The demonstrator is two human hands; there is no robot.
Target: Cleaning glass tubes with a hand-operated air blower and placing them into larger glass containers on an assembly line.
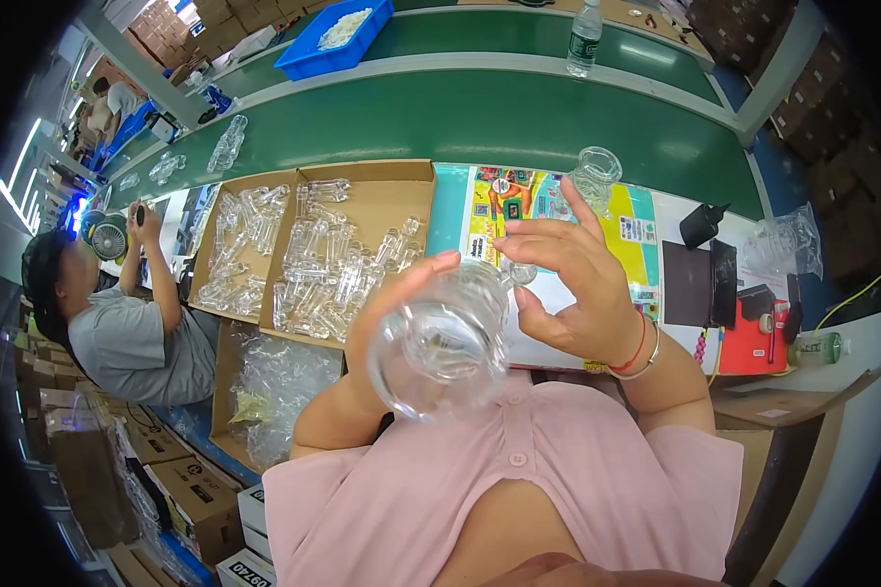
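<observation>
My left hand [387, 303] is wrapped round a clear glass vessel [439, 342] with a wide round end, tilted in front of my chest. Part of that hand shows through the glass or is hidden behind it. At the vessel's far right side, the thumb and a fingertip of my right hand [582, 284] close on a small round glass piece [522, 274]. Whether this piece is part of the vessel or separate I cannot tell. Its other fingers are raised and spread. Another clear glass vessel [595, 176] stands just beyond the right hand.
Cardboard trays [362, 186] of small glass tubes lie to the left, with a box of clear plastic bags [284, 382] below. A black bottle [703, 225] and bagged glass [785, 240] are at right. Farther back are a blue bin [335, 39] and a water bottle [583, 44]. A co-worker [147, 323] sits left.
</observation>
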